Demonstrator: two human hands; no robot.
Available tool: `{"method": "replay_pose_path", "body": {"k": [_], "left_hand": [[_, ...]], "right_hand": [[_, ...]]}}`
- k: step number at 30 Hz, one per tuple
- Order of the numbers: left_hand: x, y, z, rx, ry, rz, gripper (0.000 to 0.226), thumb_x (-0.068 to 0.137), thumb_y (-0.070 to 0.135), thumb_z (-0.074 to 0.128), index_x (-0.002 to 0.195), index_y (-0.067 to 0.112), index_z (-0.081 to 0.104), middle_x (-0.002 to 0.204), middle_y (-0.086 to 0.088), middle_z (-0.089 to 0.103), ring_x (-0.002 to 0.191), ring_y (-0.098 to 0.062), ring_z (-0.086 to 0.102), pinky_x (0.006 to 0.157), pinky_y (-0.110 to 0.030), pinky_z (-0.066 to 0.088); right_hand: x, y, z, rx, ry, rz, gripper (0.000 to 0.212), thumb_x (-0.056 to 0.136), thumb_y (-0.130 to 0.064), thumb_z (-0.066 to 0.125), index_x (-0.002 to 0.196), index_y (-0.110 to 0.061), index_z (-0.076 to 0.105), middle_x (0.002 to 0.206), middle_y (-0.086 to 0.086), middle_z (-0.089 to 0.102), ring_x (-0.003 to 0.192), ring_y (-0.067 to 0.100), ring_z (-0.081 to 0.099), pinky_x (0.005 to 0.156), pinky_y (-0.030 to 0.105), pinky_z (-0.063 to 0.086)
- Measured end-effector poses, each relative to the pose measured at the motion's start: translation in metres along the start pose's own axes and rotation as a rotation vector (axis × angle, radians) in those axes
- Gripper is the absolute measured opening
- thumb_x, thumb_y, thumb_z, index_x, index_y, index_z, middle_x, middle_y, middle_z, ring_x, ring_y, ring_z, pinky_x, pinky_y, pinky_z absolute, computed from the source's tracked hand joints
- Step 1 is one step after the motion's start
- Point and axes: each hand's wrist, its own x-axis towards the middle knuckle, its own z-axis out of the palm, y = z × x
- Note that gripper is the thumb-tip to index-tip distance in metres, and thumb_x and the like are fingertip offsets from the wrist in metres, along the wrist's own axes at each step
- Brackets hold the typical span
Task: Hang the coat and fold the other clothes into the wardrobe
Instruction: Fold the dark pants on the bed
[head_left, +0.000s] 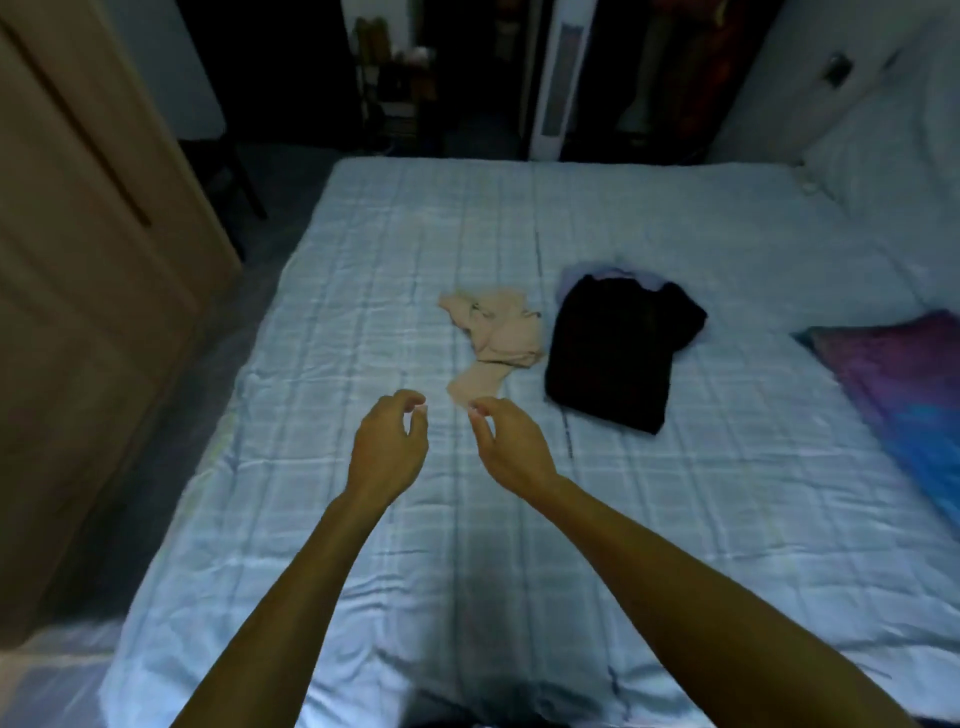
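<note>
- Reads dim overall, with a bluish cast; falls to near black at the far doorway (291, 67).
- Shows pale sheen on the bed sheet (363, 571) near the bottom edge.
- Looks soft throughout; bends at the edges.

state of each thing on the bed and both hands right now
beige garment: crumpled, unfolded
black garment: roughly folded, lying on the lilac garment
lilac garment: mostly hidden under it
left hand: loosely curled, empty
right hand: loosely curled, empty, beside the beige garment's end
</note>
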Motion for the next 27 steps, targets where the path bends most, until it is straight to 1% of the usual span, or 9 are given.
{"method": "replay_pose_path", "body": {"k": [4,7,10,12,16,19,22,25,27], "left_hand": [[0.043,0.023,0.042,-0.071,-0.157,0.063,0.026,0.096,0.023,0.048,0.116,0.013,0.06,0.115,-0.008,0.061,0.102,-0.021,0.057,0.081,-0.023,0.038],[0.073,0.036,0.07,-0.09,-0.261,0.082,0.027,0.096,0.024,0.047,0.118,0.015,0.059,0.118,-0.006,0.06,0.103,-0.02,0.056,0.081,-0.023,0.037],[0.096,0.046,0.097,-0.097,-0.339,0.109,0.026,0.096,0.022,0.047,0.118,0.014,0.059,0.119,-0.005,0.059,0.099,-0.01,0.05,0.081,-0.02,0.035],[0.112,0.05,0.118,-0.088,-0.381,0.113,0.026,0.096,0.021,0.047,0.117,0.013,0.059,0.118,-0.004,0.059,0.098,-0.007,0.048,0.082,-0.02,0.035],[0.15,0.054,0.174,-0.024,-0.473,0.12,0.025,0.096,0.02,0.048,0.118,0.013,0.058,0.118,-0.007,0.059,0.104,-0.015,0.053,0.083,-0.021,0.036],[0.187,0.061,0.219,0.034,-0.504,0.127,0.024,0.095,0.018,0.05,0.117,0.012,0.059,0.117,-0.008,0.059,0.105,-0.018,0.055,0.084,-0.022,0.038],[0.233,0.072,0.267,0.063,-0.506,0.174,0.024,0.094,0.017,0.05,0.115,0.011,0.06,0.116,-0.008,0.061,0.104,-0.018,0.055,0.088,-0.026,0.042],[0.279,0.084,0.316,0.093,-0.526,0.25,0.025,0.095,0.02,0.049,0.117,0.012,0.059,0.116,-0.006,0.06,0.101,-0.015,0.055,0.084,-0.023,0.041],[0.307,0.09,0.344,0.113,-0.528,0.295,0.026,0.096,0.022,0.048,0.118,0.014,0.058,0.115,-0.004,0.059,0.097,-0.013,0.055,0.081,-0.02,0.04]], "right_hand": [[0.02,0.033,-0.036,-0.057,0.073,0.144,0.036,0.099,-0.033,0.043,0.125,-0.015,0.058,0.124,0.006,0.06,0.111,0.02,0.057,0.095,0.032,0.044],[0.035,0.056,-0.056,-0.081,0.126,0.222,0.035,0.099,-0.032,0.044,0.124,-0.013,0.058,0.122,0.007,0.061,0.109,0.02,0.057,0.091,0.029,0.043],[0.043,0.082,-0.072,-0.078,0.139,0.29,0.033,0.099,-0.029,0.046,0.124,-0.012,0.058,0.121,0.007,0.06,0.107,0.02,0.058,0.09,0.028,0.044],[0.053,0.105,-0.079,-0.084,0.137,0.333,0.032,0.098,-0.027,0.047,0.124,-0.012,0.058,0.121,0.008,0.06,0.108,0.021,0.058,0.091,0.027,0.043],[0.093,0.166,-0.09,-0.103,0.104,0.442,0.033,0.097,-0.03,0.049,0.124,-0.013,0.058,0.121,0.007,0.059,0.107,0.022,0.057,0.093,0.035,0.047],[0.135,0.22,-0.098,-0.146,0.062,0.491,0.035,0.097,-0.032,0.049,0.125,-0.014,0.057,0.123,0.008,0.058,0.108,0.022,0.057,0.094,0.038,0.047],[0.184,0.276,-0.105,-0.183,0.05,0.536,0.039,0.096,-0.033,0.048,0.129,-0.013,0.053,0.127,0.009,0.056,0.113,0.024,0.054,0.097,0.039,0.045],[0.233,0.329,-0.107,-0.213,0.053,0.593,0.047,0.095,-0.036,0.049,0.137,-0.014,0.045,0.135,0.01,0.049,0.123,0.027,0.047,0.102,0.044,0.04],[0.264,0.361,-0.106,-0.217,0.069,0.656,0.056,0.094,-0.039,0.05,0.142,-0.014,0.036,0.144,0.012,0.04,0.131,0.029,0.039,0.106,0.047,0.036]]}}
